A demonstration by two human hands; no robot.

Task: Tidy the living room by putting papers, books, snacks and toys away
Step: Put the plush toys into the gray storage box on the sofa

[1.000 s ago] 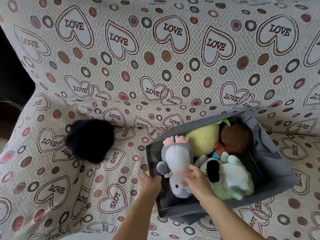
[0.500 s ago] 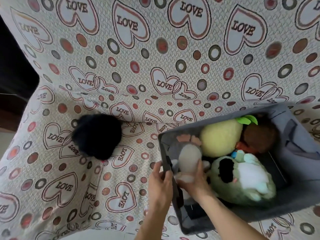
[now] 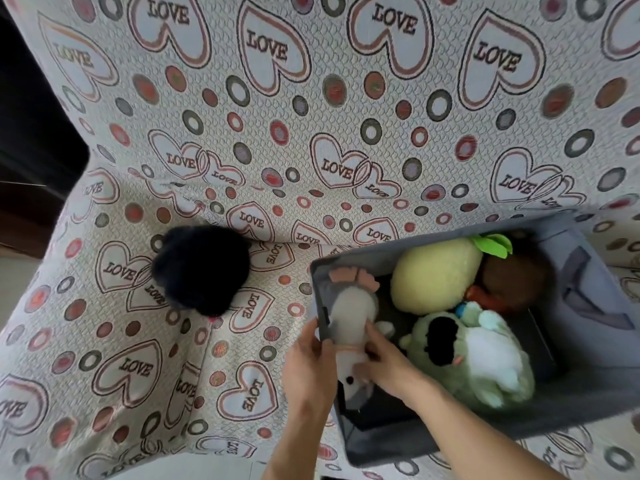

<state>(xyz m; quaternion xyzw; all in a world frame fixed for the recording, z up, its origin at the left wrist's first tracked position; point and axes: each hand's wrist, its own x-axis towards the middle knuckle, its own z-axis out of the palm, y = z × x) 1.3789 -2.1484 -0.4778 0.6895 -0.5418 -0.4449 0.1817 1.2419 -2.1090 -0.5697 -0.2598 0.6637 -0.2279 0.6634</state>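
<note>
Fingers of my right hand (image 3: 381, 358) pressed the grey-and-white plush mouse (image 3: 351, 327), lying lengthwise along the grey fabric bin's (image 3: 381, 441) left wall, which my left hand (image 3: 308, 362) gripped.

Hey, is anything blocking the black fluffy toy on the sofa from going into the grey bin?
Nothing stands between the black plush and the grey bin; only bare sofa cover separates them.

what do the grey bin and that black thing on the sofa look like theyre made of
Grey bin: looks like soft matte fabric, perhaps felt; its walls sag and fold, and the inside looks darker and smoother.
Black thing: seems to be plush or fur, going by its fuzzy, light-swallowing outline; no detail shows.
Sofa cover: woven or quilted cloth, with a fine scale-like texture under the printed hearts.
</note>
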